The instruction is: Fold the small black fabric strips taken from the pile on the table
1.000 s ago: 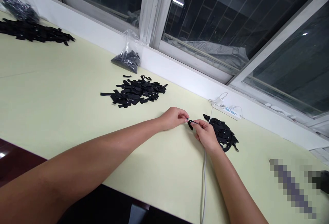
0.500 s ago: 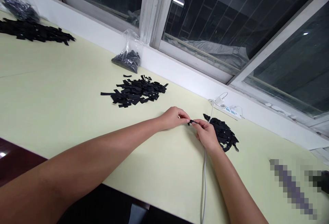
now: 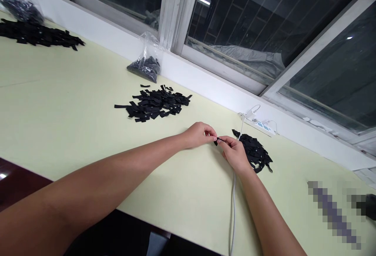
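A short black fabric strip (image 3: 216, 142) is pinched between my two hands, above the pale yellow-green table (image 3: 188, 193). My left hand (image 3: 199, 135) has its thumb and forefinger closed at the strip's left end. From the other side, my right hand (image 3: 235, 154) grips the strip between thumb and fingers, which hide part of it. Just beyond the right hand lies a pile of black strips (image 3: 255, 150). Farther off to the left is another pile of black strips (image 3: 158, 103), with small shiny dots on some pieces.
A clear plastic bag (image 3: 146, 66) with black pieces stands against the wall. A third strip pile (image 3: 38, 34) and another bag (image 3: 22, 7) are at far left. A white power strip (image 3: 260, 124) sits by the wall; its grey cable (image 3: 233, 209) runs past my right wrist.
The black strip's end has tilted slightly downward between my fingertips. Both hands stay in nearly the same place.
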Demonstrator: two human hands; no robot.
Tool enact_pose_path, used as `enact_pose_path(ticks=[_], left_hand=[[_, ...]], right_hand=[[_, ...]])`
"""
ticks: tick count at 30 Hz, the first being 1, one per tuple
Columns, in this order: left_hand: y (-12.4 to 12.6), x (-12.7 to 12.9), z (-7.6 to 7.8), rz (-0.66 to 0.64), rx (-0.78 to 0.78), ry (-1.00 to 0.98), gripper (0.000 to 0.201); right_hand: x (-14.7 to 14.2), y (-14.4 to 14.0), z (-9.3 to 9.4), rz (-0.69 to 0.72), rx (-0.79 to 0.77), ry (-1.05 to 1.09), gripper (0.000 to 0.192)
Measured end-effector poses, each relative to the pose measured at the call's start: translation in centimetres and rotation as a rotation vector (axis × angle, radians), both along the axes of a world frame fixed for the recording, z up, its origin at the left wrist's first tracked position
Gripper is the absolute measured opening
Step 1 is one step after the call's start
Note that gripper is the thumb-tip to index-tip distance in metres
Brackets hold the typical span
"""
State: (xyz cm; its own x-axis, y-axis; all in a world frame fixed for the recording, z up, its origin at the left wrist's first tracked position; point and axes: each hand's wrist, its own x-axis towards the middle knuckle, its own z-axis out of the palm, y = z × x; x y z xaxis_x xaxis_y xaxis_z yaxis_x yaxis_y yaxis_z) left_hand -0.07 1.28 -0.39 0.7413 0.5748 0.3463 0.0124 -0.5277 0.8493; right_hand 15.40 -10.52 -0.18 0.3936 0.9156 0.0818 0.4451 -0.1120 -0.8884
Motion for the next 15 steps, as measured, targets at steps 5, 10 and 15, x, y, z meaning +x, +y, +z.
enact_pose_path(ticks=[5, 10, 15], left_hand=[[-0.04, 0.04, -0.07, -0.029, -0.028, 0.023, 0.015], [-0.02, -0.05, -0.21, -0.040, 0.060, 0.011, 0.023], [-0.15, -0.41, 0.18, -0.063, 0.199, 0.072, 0.013]], right_hand=[[0.16, -0.08, -0.01, 0.028, 0.001, -0.072, 0.038], [0.11, -0.35, 0.36, 0.038, 0.015, -0.231, 0.039], [0.04, -0.50, 0.48, 0.046, 0.007, -0.289, 0.041]])
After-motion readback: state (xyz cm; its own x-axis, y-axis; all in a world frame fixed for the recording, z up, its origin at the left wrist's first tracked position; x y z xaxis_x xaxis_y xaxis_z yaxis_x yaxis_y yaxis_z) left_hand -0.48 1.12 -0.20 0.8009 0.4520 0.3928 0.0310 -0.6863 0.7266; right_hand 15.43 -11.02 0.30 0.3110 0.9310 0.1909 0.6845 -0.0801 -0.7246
